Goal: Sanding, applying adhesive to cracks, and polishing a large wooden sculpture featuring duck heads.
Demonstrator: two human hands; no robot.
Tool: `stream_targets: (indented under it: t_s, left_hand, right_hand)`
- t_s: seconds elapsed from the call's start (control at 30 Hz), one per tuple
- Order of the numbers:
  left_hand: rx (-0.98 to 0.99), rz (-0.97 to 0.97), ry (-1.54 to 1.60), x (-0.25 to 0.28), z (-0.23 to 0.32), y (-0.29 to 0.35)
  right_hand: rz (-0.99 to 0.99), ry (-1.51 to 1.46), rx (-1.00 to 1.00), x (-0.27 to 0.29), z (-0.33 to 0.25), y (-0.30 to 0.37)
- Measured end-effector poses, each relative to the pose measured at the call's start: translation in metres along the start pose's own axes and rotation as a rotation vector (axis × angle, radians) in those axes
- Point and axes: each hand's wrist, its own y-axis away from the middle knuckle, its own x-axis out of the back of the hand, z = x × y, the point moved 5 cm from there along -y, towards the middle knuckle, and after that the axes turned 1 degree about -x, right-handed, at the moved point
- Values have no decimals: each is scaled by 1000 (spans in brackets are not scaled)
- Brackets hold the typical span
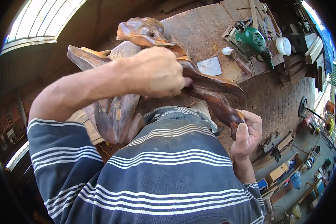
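Observation:
A large carved wood piece (198,80), brown and glossy with twisting branch-like arms, lies across the work surface in front of me. My left hand (156,71) is closed in a fist against its middle, the thumb pressed near the wood. Whatever those fingers hold, if anything, is hidden. At the carving's tapered right end, my right hand (247,133) grips the tip between thumb and fingers. Paler, greyish wood of the piece (115,117) shows below my left forearm. Beyond the right-hand arm of the carving rests a whitish sheet (209,66).
A green power tool (250,41) sits on the wooden table (194,24), near a small white bottle (227,50) and a white round container (283,46). Boards are stacked at the far right. Tools, boxes and cables cover the floor at lower right. A barred window (43,18) is upper left.

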Motion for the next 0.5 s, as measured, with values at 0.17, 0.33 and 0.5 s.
stream_targets:
  t_s: [0.17,0.33,0.5]
  left_hand:
    - [-180,302,135,15,10,-22]
    - [4,-127,89,-6,-3,-15]
    - [-6,-65,92,9,-15,-22]
  right_hand:
    - [9,-12,-22,-3,-3,2]
    - [-33,24,1,-2,-5,-3]
    - [-8,-14,-7,-2,-3,-4]
